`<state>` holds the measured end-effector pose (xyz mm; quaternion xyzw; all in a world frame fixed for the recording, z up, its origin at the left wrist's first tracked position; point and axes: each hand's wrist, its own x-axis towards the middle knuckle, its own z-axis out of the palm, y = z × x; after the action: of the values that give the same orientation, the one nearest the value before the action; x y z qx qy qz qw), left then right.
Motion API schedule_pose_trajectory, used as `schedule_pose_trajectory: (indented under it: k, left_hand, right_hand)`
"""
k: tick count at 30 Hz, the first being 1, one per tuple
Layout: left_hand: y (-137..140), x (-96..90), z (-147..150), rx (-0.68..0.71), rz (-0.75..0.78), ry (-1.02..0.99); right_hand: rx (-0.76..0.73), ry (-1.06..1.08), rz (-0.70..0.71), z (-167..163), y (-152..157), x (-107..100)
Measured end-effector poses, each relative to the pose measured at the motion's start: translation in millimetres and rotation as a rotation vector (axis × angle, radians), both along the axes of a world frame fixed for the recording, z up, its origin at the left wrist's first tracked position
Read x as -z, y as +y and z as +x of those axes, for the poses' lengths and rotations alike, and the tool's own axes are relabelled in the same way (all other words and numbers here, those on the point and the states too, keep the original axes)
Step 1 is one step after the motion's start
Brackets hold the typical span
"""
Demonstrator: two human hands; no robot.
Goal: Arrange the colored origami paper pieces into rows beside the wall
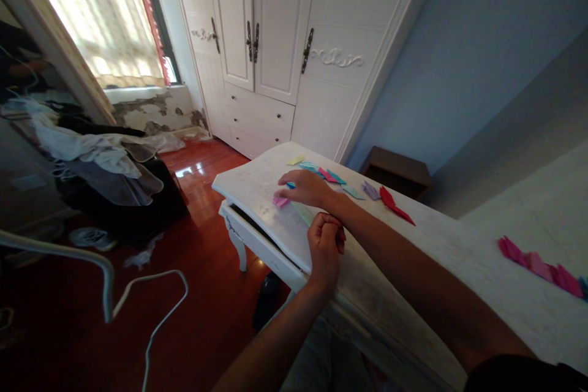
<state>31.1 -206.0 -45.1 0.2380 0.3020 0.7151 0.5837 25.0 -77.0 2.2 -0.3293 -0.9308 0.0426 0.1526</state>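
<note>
My right hand [305,188] reaches across the white table [261,174], its thumb and fingers apart. A small pink folded paper [281,201] lies under the thumb tip, and a bit of blue paper [291,185] shows between thumb and fingers. Closer to me, my left hand [325,248] is closed beside the right forearm, fingers curled; their inside is hidden. A pale green paper [302,213] lies between the two hands. Beyond the right hand runs a row of folded papers: yellow [295,160], pink [327,175], light green [353,192], lilac [370,190] and red [395,205].
More pink folded papers [539,265] lie at the table's right. A slightly open drawer [266,245] is under the table's edge. A white wardrobe [275,24] stands behind, with a dark nightstand [397,171] by the wall. Clothes [105,159] and a white cable [154,275] are at left.
</note>
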Motion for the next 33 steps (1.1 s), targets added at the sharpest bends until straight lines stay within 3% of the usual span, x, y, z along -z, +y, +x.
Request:
schedule_pose_trajectory:
  k: [4,8,13,18,23,29,33]
  left_hand:
    - [0.0,0.0,0.4,-0.027,0.014,-0.004]
    - [0.9,1.1,0.8,-0.032,0.004,-0.007]
    - [2.8,1.2,1.0,-0.044,-0.005,-0.012]
    - [2.3,0.6,0.7,-0.048,-0.005,0.019]
    - [-0.9,-0.2,0.4,-0.016,0.006,0.04]
    - [0.0,2.1,1.0,0.016,0.015,0.075]
    - [1.8,3.6,1.3,0.059,0.025,0.095]
  right_hand:
    - [0.025,-0.307,-0.013,-2.1,-7.5,-2.0]
    - [0.009,-0.355,0.014,-6.7,-7.1,-1.6]
    - [-0.125,-0.288,0.049,-8.1,-4.1,0.6]
    - [-0.152,-0.204,0.068,-5.4,-4.1,0.9]
    - [-0.161,0.028,0.07,4.2,-6.2,-0.5]
    - [-0.123,0.238,0.051,32.7,-21.6,-11.1]
    - [-0.043,0.332,0.134,64.9,-38.5,-16.2]
